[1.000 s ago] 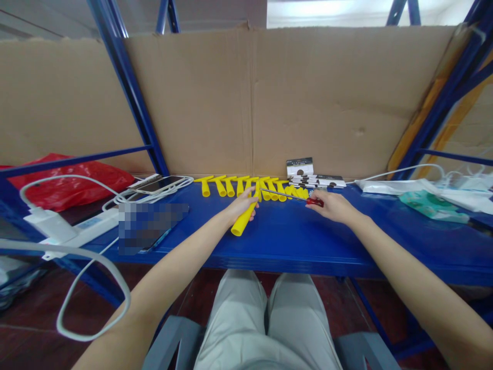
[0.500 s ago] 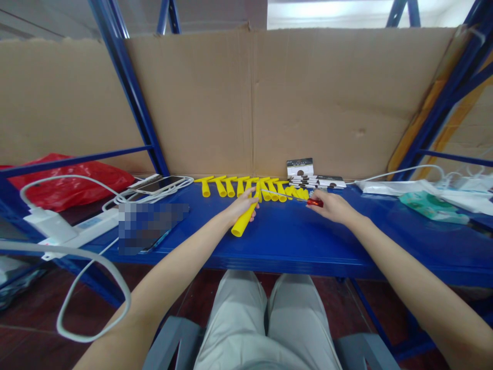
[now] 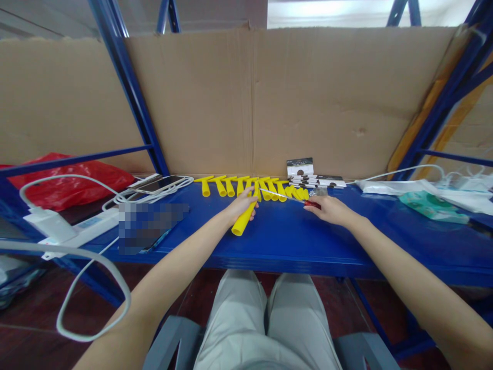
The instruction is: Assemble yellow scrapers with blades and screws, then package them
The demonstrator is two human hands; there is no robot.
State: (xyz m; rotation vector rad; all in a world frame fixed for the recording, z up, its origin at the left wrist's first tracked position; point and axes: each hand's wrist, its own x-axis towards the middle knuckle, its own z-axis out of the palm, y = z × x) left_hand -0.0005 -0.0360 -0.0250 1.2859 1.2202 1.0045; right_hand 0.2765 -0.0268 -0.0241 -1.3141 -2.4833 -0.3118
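Gripping the yellow tool (image 3: 243,221) in the left hand (image 3: 240,204), slanted lengthwise from seven to one o'clock. Pinching the screwdriver (image 3: 311,204) in the right hand (image 3: 333,209), out at three o'clock, aimed just past nine toward the tool's far end.

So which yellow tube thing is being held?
The yellow tube-handled piece in the left hand. It reaches nearest the front edge of the blue tabletop; the other yellow pieces lie farther back, near the brown cardboard wall.

Light is soft, brightest above the cardboard (image 3: 300,97); fine detail blurs.
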